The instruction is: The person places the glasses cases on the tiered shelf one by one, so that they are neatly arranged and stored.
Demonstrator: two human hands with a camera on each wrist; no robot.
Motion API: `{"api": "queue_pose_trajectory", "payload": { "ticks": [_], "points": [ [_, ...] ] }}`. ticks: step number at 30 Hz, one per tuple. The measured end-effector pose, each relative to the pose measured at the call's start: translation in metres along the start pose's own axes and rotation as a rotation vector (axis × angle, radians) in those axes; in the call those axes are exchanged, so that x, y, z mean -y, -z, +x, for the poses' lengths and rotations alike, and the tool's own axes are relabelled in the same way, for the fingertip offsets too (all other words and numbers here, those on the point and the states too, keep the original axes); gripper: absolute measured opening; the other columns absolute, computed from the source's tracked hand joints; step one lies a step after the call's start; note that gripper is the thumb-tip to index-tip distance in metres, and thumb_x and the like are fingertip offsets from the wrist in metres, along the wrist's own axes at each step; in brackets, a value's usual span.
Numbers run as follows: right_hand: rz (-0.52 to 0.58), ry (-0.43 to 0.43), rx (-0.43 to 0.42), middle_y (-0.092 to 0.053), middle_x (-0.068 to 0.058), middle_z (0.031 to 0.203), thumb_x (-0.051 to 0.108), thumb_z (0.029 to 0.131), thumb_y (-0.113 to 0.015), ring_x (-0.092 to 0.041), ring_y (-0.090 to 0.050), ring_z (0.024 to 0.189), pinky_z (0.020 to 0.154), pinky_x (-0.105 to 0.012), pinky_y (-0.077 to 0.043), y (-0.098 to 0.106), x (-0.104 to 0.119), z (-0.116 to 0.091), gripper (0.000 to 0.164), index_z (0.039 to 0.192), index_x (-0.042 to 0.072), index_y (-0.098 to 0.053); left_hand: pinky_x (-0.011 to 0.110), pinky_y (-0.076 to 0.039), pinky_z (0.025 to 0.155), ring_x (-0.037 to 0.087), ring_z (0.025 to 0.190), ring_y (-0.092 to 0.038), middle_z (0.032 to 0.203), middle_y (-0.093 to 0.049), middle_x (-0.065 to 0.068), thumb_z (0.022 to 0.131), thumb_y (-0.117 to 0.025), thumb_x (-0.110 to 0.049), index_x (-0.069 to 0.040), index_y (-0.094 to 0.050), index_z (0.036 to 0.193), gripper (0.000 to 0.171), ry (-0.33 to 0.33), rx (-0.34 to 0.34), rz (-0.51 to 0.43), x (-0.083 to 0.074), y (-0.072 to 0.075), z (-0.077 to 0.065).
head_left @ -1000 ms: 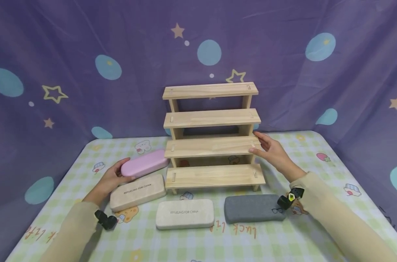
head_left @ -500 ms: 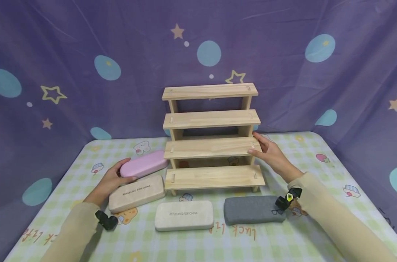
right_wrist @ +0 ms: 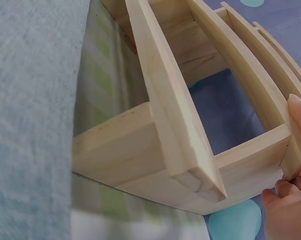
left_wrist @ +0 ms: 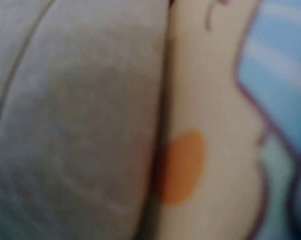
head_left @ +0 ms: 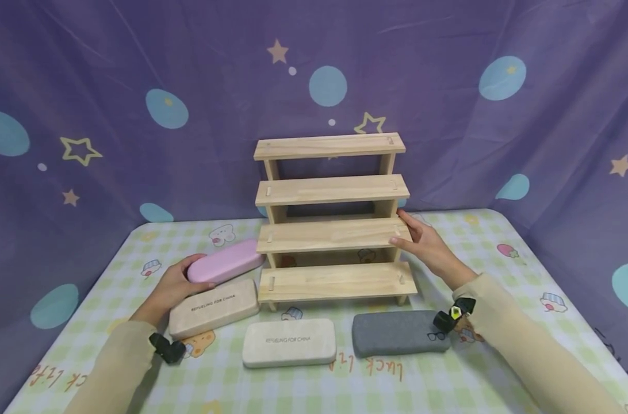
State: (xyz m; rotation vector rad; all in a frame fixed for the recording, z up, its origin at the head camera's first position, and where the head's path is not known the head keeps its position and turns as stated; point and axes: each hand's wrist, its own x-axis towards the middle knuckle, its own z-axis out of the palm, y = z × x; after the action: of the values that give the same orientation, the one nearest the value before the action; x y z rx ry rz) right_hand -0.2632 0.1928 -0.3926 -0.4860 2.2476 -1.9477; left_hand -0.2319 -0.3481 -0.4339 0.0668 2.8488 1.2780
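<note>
A wooden four-step display rack point(head_left: 334, 235) stands at the table's back. My right hand point(head_left: 429, 247) grips the right end of its second step from the bottom, thumb on top. In the right wrist view, fingers point(right_wrist: 285, 192) wrap that board's end. To the left of the rack lies a pink glasses case point(head_left: 226, 262), its right end close to the rack. My left hand point(head_left: 172, 287) holds its left end between thumb and fingers. A beige glasses case point(head_left: 215, 309) with printed lettering lies just in front of it, filling much of the left wrist view.
A whitish lettered glasses case point(head_left: 289, 343) lies in front of the rack. Right of it is a grey glasses case point(head_left: 399, 333) with a small spectacles print, below my right wrist. A checked cloth point(head_left: 272, 391) covers the table; a purple curtain point(head_left: 215, 172) hangs behind.
The head view has shifted slightly, so everything sits a little lower and further left in it. Both hands keep their places on the pink case and the rack.
</note>
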Motion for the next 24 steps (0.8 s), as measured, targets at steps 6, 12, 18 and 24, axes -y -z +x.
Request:
{"api": "queue_pose_trajectory", "payload": {
  "ticks": [6,12,18,24],
  "points": [
    [0.038,0.007,0.008,-0.005,-0.013,0.157,0.004,0.092,-0.058,-0.028,-0.014,0.142,0.106,-0.025,-0.029,-0.002,-0.003,0.0,0.078,0.15,-0.001,-0.006,0.014,-0.037,0.084,0.007,0.102,-0.05,0.127,-0.055,0.017,0.07,-0.084,-0.031,-0.004,-0.048,0.134,0.078,-0.024,-0.012,0.012,0.002,0.0,-0.001],
    [0.058,0.006,0.007,-0.003,-0.013,0.157,0.002,0.092,-0.058,-0.026,-0.01,0.143,0.111,-0.034,-0.022,-0.003,-0.002,0.0,0.08,0.149,-0.002,-0.002,0.016,-0.038,0.084,0.011,0.102,-0.052,0.125,-0.057,0.017,0.07,-0.084,-0.034,-0.005,-0.05,0.133,0.077,-0.048,-0.029,0.05,0.0,0.001,-0.002],
    [0.047,0.022,0.012,-0.002,-0.014,0.157,0.0,0.091,-0.057,-0.027,-0.008,0.143,0.112,-0.038,-0.017,-0.003,-0.001,0.0,0.081,0.149,-0.003,-0.001,0.04,-0.038,0.092,0.03,0.113,-0.05,0.129,-0.054,0.021,0.069,-0.083,-0.042,-0.005,-0.047,0.136,0.085,-0.006,-0.045,0.096,-0.004,0.005,-0.004],
    [0.018,0.03,0.017,-0.005,-0.015,0.157,0.002,0.091,-0.058,-0.027,-0.01,0.143,0.112,-0.043,-0.017,0.0,-0.001,0.0,0.081,0.149,-0.003,-0.002,0.035,-0.04,0.09,0.03,0.113,-0.05,0.129,-0.054,0.022,0.07,-0.082,-0.039,-0.003,-0.046,0.137,0.084,-0.005,-0.053,0.091,-0.007,0.011,-0.006]
  ]
}}
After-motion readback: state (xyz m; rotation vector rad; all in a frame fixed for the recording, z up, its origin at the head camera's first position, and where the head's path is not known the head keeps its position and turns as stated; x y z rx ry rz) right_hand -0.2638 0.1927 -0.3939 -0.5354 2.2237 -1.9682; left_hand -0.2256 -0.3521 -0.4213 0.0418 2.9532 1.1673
